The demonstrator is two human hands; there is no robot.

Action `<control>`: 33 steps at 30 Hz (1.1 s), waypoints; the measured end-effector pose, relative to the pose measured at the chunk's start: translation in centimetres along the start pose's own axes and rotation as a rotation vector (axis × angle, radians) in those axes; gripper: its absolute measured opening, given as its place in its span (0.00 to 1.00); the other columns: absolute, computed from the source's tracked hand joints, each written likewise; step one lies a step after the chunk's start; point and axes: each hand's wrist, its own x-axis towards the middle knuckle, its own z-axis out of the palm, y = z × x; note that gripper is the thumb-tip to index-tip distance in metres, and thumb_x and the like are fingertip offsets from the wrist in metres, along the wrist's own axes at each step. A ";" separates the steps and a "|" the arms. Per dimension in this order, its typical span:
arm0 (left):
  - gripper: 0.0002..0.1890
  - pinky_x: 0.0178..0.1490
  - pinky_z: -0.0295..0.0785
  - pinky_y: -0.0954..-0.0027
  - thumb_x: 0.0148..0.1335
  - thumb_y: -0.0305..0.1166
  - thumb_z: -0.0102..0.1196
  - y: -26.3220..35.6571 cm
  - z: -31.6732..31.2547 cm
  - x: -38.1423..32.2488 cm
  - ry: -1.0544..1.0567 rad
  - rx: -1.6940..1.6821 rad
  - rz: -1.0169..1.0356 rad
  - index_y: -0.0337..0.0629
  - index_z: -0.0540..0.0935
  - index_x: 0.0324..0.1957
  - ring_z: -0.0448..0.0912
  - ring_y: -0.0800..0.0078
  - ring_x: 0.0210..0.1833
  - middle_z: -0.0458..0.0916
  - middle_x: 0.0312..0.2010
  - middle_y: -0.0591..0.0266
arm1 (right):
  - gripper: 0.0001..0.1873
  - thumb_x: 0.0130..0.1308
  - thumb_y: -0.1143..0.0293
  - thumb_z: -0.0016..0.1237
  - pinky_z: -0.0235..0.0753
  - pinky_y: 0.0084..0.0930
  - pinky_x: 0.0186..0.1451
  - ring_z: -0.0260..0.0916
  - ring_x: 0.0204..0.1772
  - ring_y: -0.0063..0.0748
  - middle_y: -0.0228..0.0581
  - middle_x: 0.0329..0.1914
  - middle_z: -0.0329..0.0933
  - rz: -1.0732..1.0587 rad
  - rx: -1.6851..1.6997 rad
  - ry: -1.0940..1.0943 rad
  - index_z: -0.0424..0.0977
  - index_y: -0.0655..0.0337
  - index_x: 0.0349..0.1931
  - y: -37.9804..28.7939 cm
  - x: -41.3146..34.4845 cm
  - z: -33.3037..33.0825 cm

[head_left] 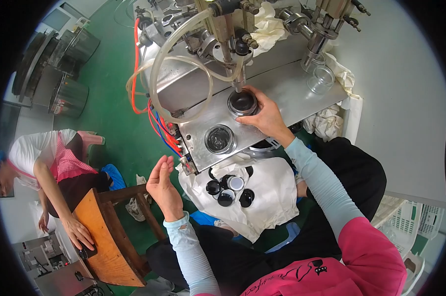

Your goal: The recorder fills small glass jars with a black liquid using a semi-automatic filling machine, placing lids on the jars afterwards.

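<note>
My right hand grips a clear jar holding dark contents, right under the metal filling nozzle. To its lower left, a second jar filled with a dark, glossy paste stands uncapped on the steel plate. My left hand is raised off the plate's near left corner, fingers loosely curled and nothing seen in it. Several black lids, some showing white liners, lie on white paper below the plate.
Empty glass jars stand under another nozzle at right. A clear hose loops over the plate. Red and blue tubes run by its left edge. A co-worker bends beside a wooden stool at left. Crumpled paper lies at right.
</note>
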 end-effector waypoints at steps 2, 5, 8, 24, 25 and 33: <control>0.13 0.47 0.70 0.76 0.60 0.26 0.52 -0.1 0.1 0.1 -0.008 -0.002 0.000 0.25 0.76 0.45 0.78 0.71 0.42 0.80 0.39 0.49 | 0.40 0.36 0.70 0.65 0.67 0.24 0.56 0.71 0.51 0.34 0.43 0.49 0.73 -0.005 -0.031 -0.008 0.65 0.63 0.55 -0.2 0.0 -0.1; 0.14 0.47 0.69 0.76 0.60 0.26 0.52 -0.1 0.3 0.0 -0.021 -0.007 -0.006 0.25 0.76 0.45 0.78 0.71 0.42 0.80 0.39 0.50 | 0.42 0.37 0.74 0.65 0.65 0.22 0.59 0.68 0.54 0.31 0.42 0.52 0.70 0.038 -0.061 -0.050 0.61 0.65 0.57 -1.0 0.1 -0.3; 0.14 0.47 0.69 0.76 0.60 0.26 0.52 -0.1 0.5 0.0 -0.030 -0.011 -0.008 0.25 0.76 0.45 0.77 0.72 0.42 0.80 0.38 0.50 | 0.43 0.38 0.78 0.65 0.63 0.21 0.61 0.65 0.56 0.28 0.42 0.55 0.67 0.095 -0.077 -0.091 0.58 0.68 0.59 -1.8 0.1 -0.3; 0.21 0.57 0.66 0.69 0.56 0.22 0.55 -0.4 4.4 -2.8 -0.227 0.116 -0.015 0.27 0.70 0.53 0.73 0.66 0.53 0.74 0.49 0.49 | 0.46 0.38 0.70 0.65 0.60 0.23 0.62 0.63 0.60 0.36 0.48 0.57 0.65 0.059 -0.242 -0.063 0.56 0.67 0.60 -1.8 -0.6 -0.2; 0.28 0.59 0.64 0.67 0.52 0.23 0.58 -1.1 4.8 -2.6 -0.295 0.258 0.071 0.28 0.66 0.56 0.70 0.64 0.56 0.71 0.53 0.48 | 0.47 0.40 0.71 0.65 0.58 0.26 0.64 0.60 0.62 0.38 0.47 0.59 0.63 -0.063 -0.251 -0.044 0.53 0.67 0.62 -1.2 -1.0 -0.5; 0.47 0.59 0.61 0.63 0.34 0.31 0.71 -5.0 7.8 0.1 -0.428 0.454 0.197 0.31 0.60 0.58 0.66 0.56 0.57 0.68 0.52 0.45 | 0.03 0.55 0.79 0.49 0.68 0.15 0.29 0.68 0.25 0.18 0.31 0.24 0.73 0.267 0.215 0.157 0.73 0.62 0.30 0.8 -11.8 -1.0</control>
